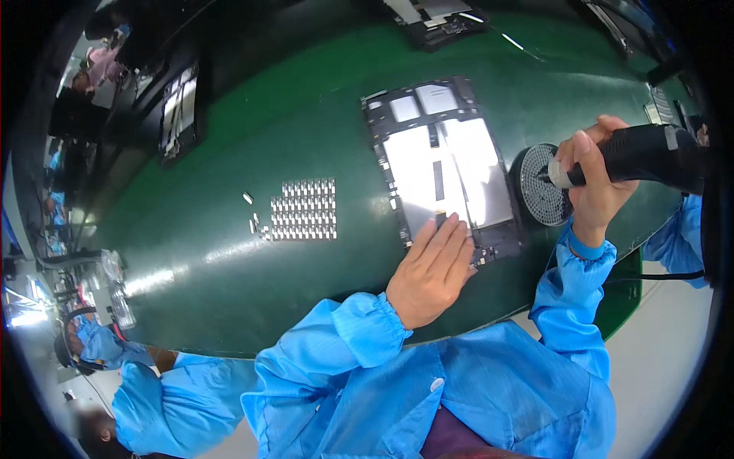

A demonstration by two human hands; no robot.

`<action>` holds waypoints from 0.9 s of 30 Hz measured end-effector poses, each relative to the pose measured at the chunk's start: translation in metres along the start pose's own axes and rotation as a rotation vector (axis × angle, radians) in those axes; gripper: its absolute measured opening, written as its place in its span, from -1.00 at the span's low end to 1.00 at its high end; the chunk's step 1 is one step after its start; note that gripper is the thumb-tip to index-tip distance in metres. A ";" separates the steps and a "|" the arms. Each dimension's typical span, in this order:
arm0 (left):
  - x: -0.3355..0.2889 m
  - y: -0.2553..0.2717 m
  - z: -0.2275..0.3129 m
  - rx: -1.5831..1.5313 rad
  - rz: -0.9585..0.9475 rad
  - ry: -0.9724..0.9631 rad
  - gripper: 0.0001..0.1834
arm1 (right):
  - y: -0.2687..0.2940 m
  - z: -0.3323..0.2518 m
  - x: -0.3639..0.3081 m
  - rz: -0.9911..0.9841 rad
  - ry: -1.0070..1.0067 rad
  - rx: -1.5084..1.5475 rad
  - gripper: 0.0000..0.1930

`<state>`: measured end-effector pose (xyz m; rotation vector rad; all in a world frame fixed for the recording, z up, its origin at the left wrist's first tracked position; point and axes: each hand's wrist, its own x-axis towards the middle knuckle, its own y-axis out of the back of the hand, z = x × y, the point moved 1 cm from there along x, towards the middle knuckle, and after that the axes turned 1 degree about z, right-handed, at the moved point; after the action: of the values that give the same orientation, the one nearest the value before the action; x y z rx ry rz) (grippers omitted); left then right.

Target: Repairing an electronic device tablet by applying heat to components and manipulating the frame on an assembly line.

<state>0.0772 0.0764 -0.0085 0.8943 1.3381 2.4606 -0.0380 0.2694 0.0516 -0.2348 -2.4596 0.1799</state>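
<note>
An opened tablet [489,164] with white battery panels lies face down or open on the green table, and its inner parts are exposed. My left hand [434,269] rests on its near end, palm down with fingers stretched out. To the right of the tablet sits a round grey dish with a perforated top [544,200]. My right hand [600,172] grips a black electric screwdriver [650,158], held level with its pale front end over the dish. The bit points at the perforated top; whether it touches I cannot tell.
Left of the tablet, small metallic parts [306,210] stand in rows, with several loose ones beside them. Other opened devices lie at the far left [180,115] and far edge [436,19]. A person in blue sleeves [183,398] sits at left. A green bin [625,294] stands below right.
</note>
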 end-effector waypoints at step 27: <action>0.200 0.004 -0.161 0.200 0.124 -0.046 -0.81 | 0.007 0.001 -0.019 -0.322 -0.469 0.213 -0.45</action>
<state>-0.1772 0.0507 0.0118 1.1025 1.5785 2.4095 -0.0226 0.2721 0.0382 0.3316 -2.8663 0.3898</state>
